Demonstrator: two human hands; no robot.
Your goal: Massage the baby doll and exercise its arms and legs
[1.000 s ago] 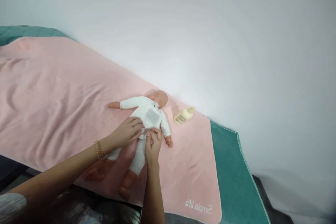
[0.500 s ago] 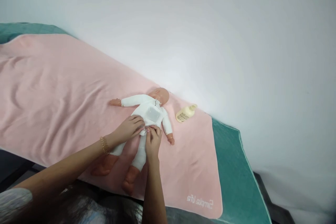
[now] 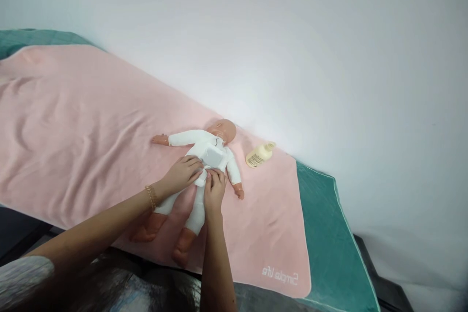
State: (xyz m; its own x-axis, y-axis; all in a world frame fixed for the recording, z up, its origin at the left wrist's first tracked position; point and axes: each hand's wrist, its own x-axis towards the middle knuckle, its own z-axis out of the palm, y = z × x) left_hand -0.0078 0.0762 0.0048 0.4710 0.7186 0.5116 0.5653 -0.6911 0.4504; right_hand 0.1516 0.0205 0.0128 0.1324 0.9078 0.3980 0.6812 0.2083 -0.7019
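Note:
A baby doll (image 3: 208,148) with a white cloth body lies on its back, its bare head by the wall and its brown feet towards me. On its chest is a pale square patch (image 3: 214,157). My left hand (image 3: 183,173) lies over one side of the doll's waist, fingers bent and closed on the white cloth (image 3: 200,180) there. Beside it, my right hand (image 3: 215,186) pinches the same cloth at the other side, thumb against fingers. The fingertips of both hands nearly meet, and they partly hide what they grip.
A pale yellow pump bottle (image 3: 259,155) lies tilted or stands to the right of the doll. Beneath everything is a pink blanket (image 3: 91,107) with white lettering, over a green cover (image 3: 325,224). A white wall (image 3: 292,58) runs along the far edge.
Both hands have shifted slightly up the doll's waist towards the chest patch, and more white cloth shows below them. The bottle and doll stay in place.

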